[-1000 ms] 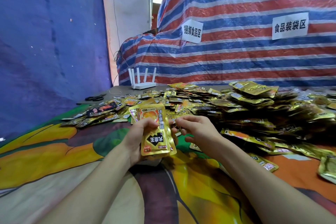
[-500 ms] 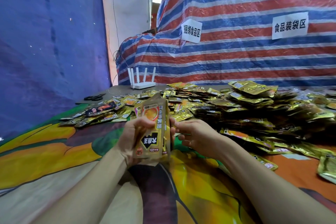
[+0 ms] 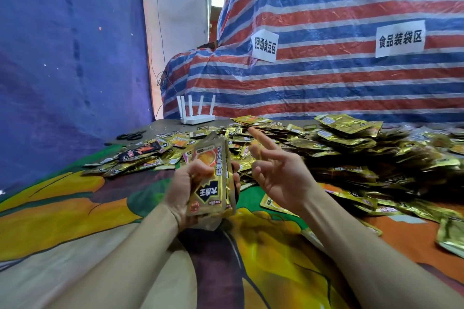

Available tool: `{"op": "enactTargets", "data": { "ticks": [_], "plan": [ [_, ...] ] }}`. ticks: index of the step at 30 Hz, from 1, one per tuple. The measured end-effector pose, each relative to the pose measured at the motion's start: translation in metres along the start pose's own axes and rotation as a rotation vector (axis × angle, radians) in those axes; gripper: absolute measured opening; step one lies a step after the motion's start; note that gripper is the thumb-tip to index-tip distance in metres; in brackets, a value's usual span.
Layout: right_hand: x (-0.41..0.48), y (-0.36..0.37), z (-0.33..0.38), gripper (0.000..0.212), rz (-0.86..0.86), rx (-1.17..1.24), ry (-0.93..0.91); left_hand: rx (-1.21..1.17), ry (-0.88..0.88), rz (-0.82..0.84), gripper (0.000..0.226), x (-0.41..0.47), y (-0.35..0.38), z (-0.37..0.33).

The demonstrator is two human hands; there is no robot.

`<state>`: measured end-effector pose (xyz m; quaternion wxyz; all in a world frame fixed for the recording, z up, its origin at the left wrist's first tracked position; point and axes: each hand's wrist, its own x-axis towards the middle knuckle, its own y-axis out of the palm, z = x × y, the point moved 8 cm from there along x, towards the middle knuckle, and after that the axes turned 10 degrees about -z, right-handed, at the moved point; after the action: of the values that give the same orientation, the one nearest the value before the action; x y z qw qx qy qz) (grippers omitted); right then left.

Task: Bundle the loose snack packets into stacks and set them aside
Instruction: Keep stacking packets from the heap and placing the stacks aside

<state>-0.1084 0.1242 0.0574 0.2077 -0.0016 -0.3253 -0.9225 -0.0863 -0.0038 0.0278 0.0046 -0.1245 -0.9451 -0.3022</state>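
Observation:
My left hand point(image 3: 184, 187) grips an upright stack of gold snack packets point(image 3: 212, 178), thumb across the front packet and fingers wrapped behind. Just right of the stack, my right hand point(image 3: 276, 173) hovers with palm up and fingers spread, holding nothing and apart from the stack. A big heap of loose gold packets point(image 3: 351, 153) covers the table behind and to the right of both hands. More loose packets point(image 3: 140, 160) lie scattered at the left, beyond my left hand.
The table carries a bright yellow, green and orange patterned cloth point(image 3: 62, 198). A white router point(image 3: 197, 118) and black scissors point(image 3: 131, 136) sit at the far left edge. A striped tarp point(image 3: 326, 78) with two paper signs rises behind the heap.
My right hand has let go of the stack's right edge, lifted and opened its fingers. The left hand turned the stack more edge-on and raised it slightly.

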Motion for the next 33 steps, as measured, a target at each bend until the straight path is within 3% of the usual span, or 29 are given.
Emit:
{"op": "enactTargets", "data": {
  "ticks": [3,7,14,20,23,30,33],
  "plan": [
    [0.003,-0.005,-0.004,0.041,-0.108,-0.308,-0.09,0.058,0.04,-0.257,0.04,0.004,-0.016,-0.002],
    [0.0,-0.013,-0.006,0.041,-0.176,-0.482,-0.184,-0.016,0.171,-0.526,0.014,0.004,-0.04,-0.017],
    [-0.007,0.018,-0.042,0.046,-0.097,-0.52,-0.167,-0.107,0.201,-0.714,0.013,0.002,-0.057,-0.017],
    [-0.013,0.035,-0.042,0.057,-0.165,-0.732,-0.43,-0.014,0.29,-0.784,0.014,0.003,-0.05,-0.016],
    [-0.014,0.028,-0.033,0.055,-0.225,-0.712,-0.512,0.041,0.335,-0.769,0.017,0.008,-0.041,-0.012],
    [-0.01,0.015,-0.022,0.057,-0.303,-0.637,-0.555,0.102,0.297,-0.65,0.017,0.011,-0.031,-0.007],
    [-0.007,0.011,-0.02,0.056,-0.307,-0.622,-0.512,0.085,0.28,-0.589,0.031,0.011,-0.025,-0.006]
  ]
}}
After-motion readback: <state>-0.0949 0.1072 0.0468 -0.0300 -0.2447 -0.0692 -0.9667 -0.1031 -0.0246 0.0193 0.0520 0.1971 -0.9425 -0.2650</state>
